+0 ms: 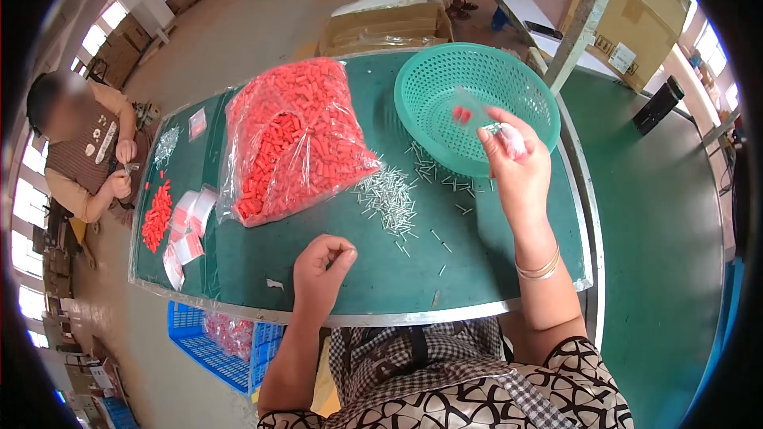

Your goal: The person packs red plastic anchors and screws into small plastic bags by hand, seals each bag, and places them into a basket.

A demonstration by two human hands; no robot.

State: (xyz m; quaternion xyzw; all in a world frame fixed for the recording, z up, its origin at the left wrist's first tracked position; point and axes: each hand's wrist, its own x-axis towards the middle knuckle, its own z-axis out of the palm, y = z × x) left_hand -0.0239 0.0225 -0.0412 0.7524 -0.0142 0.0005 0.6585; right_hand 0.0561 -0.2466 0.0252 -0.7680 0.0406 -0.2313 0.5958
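Black-and-white checked apron (373, 361): nearest us, by the table's metal front edge (381, 318).
Left hand (323, 270): curled closed at the green tabletop (445, 282), thumb against forefinger; we see nothing in it, though the palm is hidden.
Silvery screws (388, 200): heaped loose between the hands, with strays toward us; a sweeping forearm could, we judge, knock those over the edge.
Right hand (520, 165): raised over the basin's near side, fingers pinched on a small clear bag (477, 102); a whitish-pink thing (513, 143) in the palm is too blurred to name.
Red pieces (461, 114): inside that small bag; we cannot tell whether its mouth is sealed, and if not, a tilt could spill them.
Large clear bag (231, 191): full of red plugs (274, 143), left of the screws; a bump could make it slump and mix plugs among them.
Green basin (421, 91): perforated, beyond the screws; snagging its rim could tip it.
Co-worker (79, 147): far left, hands together.
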